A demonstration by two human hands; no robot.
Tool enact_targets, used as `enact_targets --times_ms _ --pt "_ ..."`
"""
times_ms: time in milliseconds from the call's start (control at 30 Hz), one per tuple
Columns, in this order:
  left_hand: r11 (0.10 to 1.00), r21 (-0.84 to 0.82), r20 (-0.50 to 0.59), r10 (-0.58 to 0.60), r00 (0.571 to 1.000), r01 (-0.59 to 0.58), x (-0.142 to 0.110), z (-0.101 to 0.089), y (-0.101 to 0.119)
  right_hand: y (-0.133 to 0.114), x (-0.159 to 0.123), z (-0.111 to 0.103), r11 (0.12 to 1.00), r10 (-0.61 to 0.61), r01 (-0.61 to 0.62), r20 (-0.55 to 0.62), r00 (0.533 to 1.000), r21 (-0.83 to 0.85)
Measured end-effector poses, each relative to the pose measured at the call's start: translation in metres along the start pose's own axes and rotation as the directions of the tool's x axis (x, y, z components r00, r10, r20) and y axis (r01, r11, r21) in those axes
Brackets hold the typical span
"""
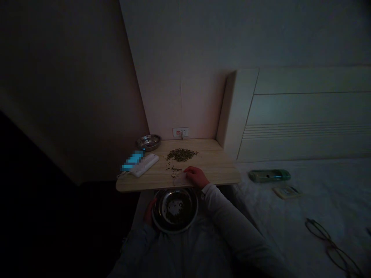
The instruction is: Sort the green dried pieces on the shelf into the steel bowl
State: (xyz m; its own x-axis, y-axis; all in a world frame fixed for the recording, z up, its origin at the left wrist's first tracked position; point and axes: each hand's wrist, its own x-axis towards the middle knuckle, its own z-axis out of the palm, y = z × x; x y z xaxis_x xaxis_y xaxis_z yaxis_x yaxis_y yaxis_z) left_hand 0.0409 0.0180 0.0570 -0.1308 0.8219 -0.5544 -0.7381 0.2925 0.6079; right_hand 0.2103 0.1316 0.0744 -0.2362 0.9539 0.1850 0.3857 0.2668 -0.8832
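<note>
My left hand (150, 214) grips the left rim of a steel bowl (189, 216), held just below the front edge of the wooden tabletop (220, 170). Small dark green beans or seeds lie scattered inside the bowl. Above it, my right hand (197, 177) pinches a pale, flat card-like piece (181, 179) that rests against the tabletop close to the edge. Beyond the card a loose pile of the same green beans (182, 155) is spread on the wood, with a thin trail of them reaching toward the card. The dim light hides most of my left fingers.
A second steel bowl (149, 144) stands at the back left. Near it lie a lit phone (132, 160) and a white power strip (146, 165). On the bed at right are a green translucent case (269, 175), a small flat packet (286, 192) and eyeglasses (319, 229).
</note>
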Motion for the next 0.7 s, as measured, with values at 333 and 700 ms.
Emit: enact_targets --times_ms 333,700 --pt "1.000 0.000 -0.013 -0.020 1.000 0.020 0.0060 -0.0041 -0.0011 -0.0014 0.0003 -0.0013 1.000 0.005 -0.006 0.047 0.999 0.027" --pt "0.999 -0.042 -0.018 -0.008 1.000 0.008 0.0054 -0.0047 -0.0020 0.0060 0.0071 -0.0010 0.984 -0.074 0.083 -0.064 0.995 0.159"
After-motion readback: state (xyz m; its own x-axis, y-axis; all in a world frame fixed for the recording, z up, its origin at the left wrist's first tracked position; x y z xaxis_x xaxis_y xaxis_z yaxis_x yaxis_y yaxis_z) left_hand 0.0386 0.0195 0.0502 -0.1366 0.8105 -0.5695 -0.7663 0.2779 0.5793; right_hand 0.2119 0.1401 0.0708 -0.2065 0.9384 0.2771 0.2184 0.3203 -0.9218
